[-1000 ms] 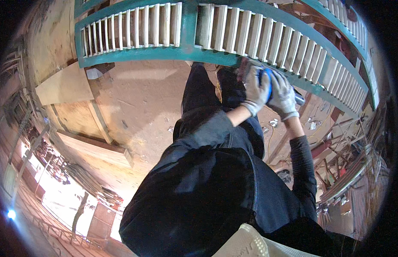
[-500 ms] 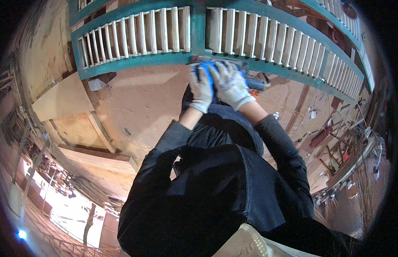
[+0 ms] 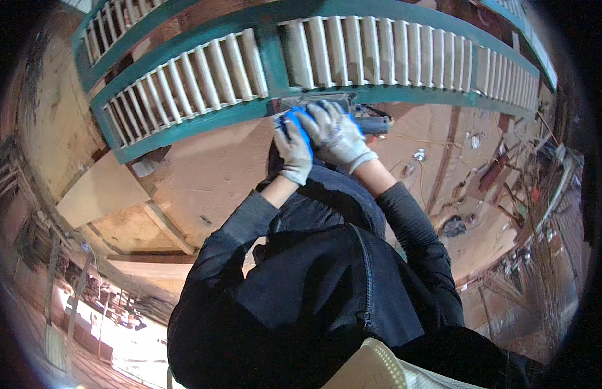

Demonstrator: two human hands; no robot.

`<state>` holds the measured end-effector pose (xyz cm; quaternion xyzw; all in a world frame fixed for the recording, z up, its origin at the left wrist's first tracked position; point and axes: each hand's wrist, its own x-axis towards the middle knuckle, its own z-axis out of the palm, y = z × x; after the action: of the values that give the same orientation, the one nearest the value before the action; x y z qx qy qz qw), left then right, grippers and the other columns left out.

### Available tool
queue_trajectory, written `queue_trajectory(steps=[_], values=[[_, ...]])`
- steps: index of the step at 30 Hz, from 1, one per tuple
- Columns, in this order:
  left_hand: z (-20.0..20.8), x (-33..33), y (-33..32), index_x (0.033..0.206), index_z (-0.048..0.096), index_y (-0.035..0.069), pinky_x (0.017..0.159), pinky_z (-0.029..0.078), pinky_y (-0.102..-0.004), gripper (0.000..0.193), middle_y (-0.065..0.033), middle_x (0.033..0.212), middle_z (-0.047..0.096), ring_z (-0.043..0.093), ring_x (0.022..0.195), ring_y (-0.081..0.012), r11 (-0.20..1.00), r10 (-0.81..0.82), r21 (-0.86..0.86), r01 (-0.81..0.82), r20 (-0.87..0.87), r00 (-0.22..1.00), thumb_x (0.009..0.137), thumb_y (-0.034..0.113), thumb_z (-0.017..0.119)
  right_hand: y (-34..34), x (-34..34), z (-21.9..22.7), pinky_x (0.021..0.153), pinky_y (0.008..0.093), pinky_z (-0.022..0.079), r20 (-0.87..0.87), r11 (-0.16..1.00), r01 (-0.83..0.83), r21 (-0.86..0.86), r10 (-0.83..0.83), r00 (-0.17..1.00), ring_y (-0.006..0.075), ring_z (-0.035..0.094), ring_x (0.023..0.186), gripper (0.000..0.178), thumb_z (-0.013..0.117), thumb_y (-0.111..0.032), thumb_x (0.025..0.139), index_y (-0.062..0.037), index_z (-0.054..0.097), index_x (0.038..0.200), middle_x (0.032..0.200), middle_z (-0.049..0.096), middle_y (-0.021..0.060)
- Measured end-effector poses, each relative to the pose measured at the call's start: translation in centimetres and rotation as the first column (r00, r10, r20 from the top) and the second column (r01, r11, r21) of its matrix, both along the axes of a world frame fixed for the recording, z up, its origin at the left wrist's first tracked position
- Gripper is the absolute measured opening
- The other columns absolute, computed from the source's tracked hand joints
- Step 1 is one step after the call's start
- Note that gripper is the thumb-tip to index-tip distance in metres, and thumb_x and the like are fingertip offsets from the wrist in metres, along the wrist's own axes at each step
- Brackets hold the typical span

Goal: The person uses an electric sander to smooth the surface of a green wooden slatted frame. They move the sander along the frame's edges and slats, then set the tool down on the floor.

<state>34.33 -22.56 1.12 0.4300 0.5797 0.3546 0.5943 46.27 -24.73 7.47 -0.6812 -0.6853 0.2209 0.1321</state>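
Observation:
My left hand (image 3: 293,146), in a white work glove with blue on it, is wrapped around a blue handheld power tool that looks like a belt sander. My right hand (image 3: 340,137), gloved alike, is closed over the same belt sander (image 3: 371,124) just to the right. Its dark cylindrical part sticks out past my right fingers, and most of its body is hidden under the gloves. The tool's far side meets the near rail of a green wooden frame (image 3: 213,114) with pale slats, close to a green upright. I cannot tell how firmly it touches.
Pale boards (image 3: 106,188) lie at the left. A cable (image 3: 437,141) runs over the brown floor on the right, among scraps and litter. Bundled sticks and timber (image 3: 541,214) stand at the far right. More green slatted frame (image 3: 122,26) lies beyond the first.
The view has shifted and turned, so the frame's left end sits lower. Both hands stay on the belt sander, which appears slightly farther left and lower in the picture.

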Motion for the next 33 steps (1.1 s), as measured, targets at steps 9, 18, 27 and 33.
queue_trajectory(steps=[9,18,27,33], values=[[1.6,17.7,-9.0,0.093,0.052,0.004,0.076,0.045,-0.0424,0.022,-0.0151,0.085,0.054,0.055,0.08,-0.0307,0.951,-0.086,0.28,0.134,-0.176,0.981,0.097,0.026,0.049,-10.5,16.4,0.3,0.1,0.0466,0.044,0.061,0.996,0.067,-0.052,-0.064,0.996,0.0371,0.054,0.117,0.068,0.075,-0.025,0.064,-0.0102,0.053,0.127,0.126,0.055,0.0172],[0.0,34.8,-19.8,0.102,0.055,0.001,0.086,0.044,-0.0483,0.027,-0.023,0.098,0.057,0.055,0.094,-0.0411,0.959,0.017,0.279,0.047,-0.223,0.975,0.091,0.026,0.057,-18.3,33.1,0.1,0.102,0.0461,0.043,0.124,0.989,-0.107,-0.106,0.12,0.985,0.0359,0.054,0.119,0.068,0.074,-0.031,0.066,-0.0049,0.053,0.126,0.127,0.056,0.0182],[2.5,23.3,-13.1,0.109,0.054,0.002,0.092,0.041,-0.0425,0.034,-0.0167,0.104,0.059,0.056,0.097,-0.0301,0.98,-0.135,0.126,0.154,-0.15,0.979,0.099,0.033,0.045,-13.9,23.6,0.0,0.104,0.0486,0.039,0.117,0.981,-0.091,-0.171,0.112,0.987,0.0398,0.049,0.119,0.069,0.071,-0.025,0.066,-0.003,0.05,0.128,0.127,0.053,0.0207],[0.5,9.7,-7.6,0.106,0.054,0.004,0.086,0.044,-0.0384,0.043,-0.0094,0.101,0.06,0.055,0.096,-0.0213,0.999,-0.028,0.027,0.036,-0.267,0.963,0.1,0.045,0.042,-6.7,10.3,-0.5,0.096,0.0486,0.042,0.029,0.988,-0.143,-0.057,0.145,0.989,0.0371,0.052,0.112,0.05,0.056,-0.018,0.079,-0.0056,0.052,0.127,0.122,0.055,0.0173]])
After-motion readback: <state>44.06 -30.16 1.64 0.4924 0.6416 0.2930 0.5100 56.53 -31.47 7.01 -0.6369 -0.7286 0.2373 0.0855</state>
